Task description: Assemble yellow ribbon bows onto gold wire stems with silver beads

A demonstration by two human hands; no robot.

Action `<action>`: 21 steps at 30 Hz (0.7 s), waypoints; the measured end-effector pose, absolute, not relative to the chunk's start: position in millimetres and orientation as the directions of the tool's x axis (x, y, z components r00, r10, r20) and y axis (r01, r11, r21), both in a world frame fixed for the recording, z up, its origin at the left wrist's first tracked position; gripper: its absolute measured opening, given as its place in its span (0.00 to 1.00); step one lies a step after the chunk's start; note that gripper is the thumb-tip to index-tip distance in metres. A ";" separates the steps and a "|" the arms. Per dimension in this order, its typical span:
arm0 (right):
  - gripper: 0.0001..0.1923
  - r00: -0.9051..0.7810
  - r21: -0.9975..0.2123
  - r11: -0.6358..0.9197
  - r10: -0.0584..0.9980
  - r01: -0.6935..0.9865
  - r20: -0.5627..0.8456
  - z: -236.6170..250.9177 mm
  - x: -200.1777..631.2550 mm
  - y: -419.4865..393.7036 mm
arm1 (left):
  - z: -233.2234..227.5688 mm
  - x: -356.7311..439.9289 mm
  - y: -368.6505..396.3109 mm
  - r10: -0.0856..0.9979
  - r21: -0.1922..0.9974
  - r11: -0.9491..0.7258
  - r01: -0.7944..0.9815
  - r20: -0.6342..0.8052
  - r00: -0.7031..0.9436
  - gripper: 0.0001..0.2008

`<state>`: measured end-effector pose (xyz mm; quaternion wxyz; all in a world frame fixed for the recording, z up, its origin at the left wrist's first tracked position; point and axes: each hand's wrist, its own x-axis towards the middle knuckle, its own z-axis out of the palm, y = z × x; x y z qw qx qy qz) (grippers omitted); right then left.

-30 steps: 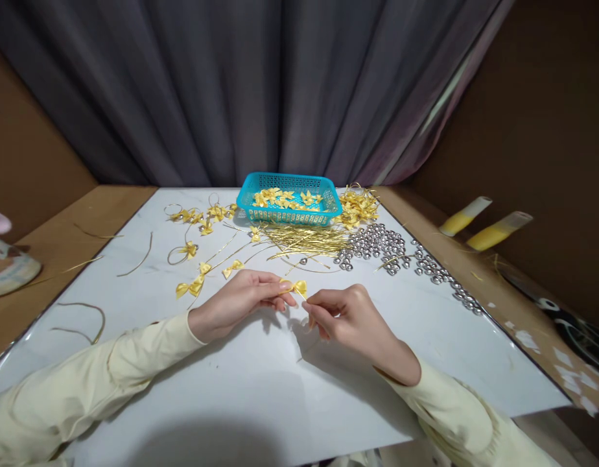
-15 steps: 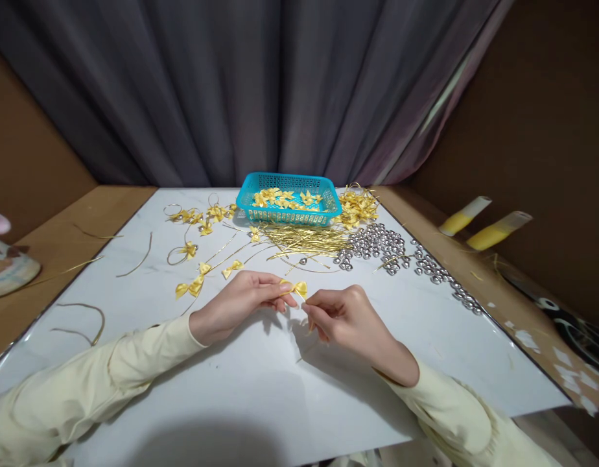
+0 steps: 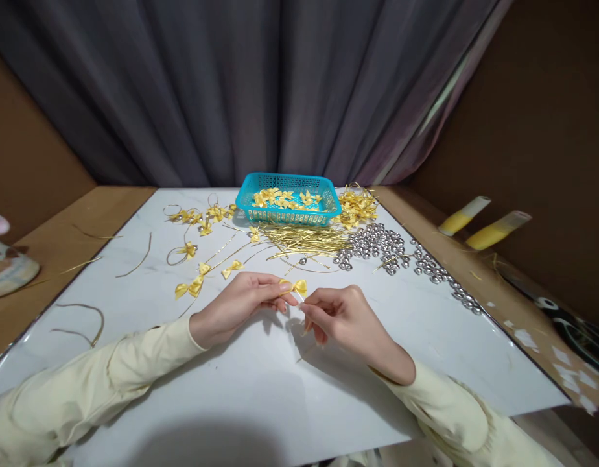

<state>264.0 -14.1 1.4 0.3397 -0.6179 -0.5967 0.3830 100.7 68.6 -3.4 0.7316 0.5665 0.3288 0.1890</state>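
Observation:
A small yellow satin ribbon bow (image 3: 300, 286) is pinched between the thumb and fingers of my left hand (image 3: 248, 299), just above the white tabletop. Close on its right, my right hand (image 3: 341, 316) is closed in a pinch on a thin pale strand (image 3: 299, 296) that runs down from the bow. Whether that strand is cord or wire is too small to tell. Left of my left hand lie more loose yellow bows (image 3: 195, 283), and another bow (image 3: 232, 268) rests behind it.
A turquoise basket (image 3: 290, 217) holding yellow bows stands at the back. In front of it lies a bundle of gold cords (image 3: 306, 240). Silver heart-shaped pieces (image 3: 377, 243) spread to the right. Bows with gold loops (image 3: 360, 206) are heaped beside the basket. Two yellow tubes (image 3: 498, 231) lie far right.
My right hand has shifted slightly left and down along the pale strand beneath the bow. My left hand stays in place with the bow.

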 end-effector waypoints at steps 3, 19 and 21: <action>0.13 -0.007 -0.882 -0.059 0.998 0.467 -0.070 1.0 264.5 -13.5 | -3.0 100.5 68.7 0.642 0.946 0.310 0.096 -0.282 0.712 0.09; 0.13 -0.010 -0.883 -0.069 0.996 0.464 -0.083 1.1 264.9 -13.0 | -3.9 101.0 69.5 0.644 0.944 0.313 0.107 -0.294 0.707 0.10; 0.13 -0.014 -0.883 -0.068 0.996 0.465 -0.084 0.5 265.1 -12.9 | -4.1 101.4 69.6 0.642 0.943 0.315 0.109 -0.296 0.707 0.10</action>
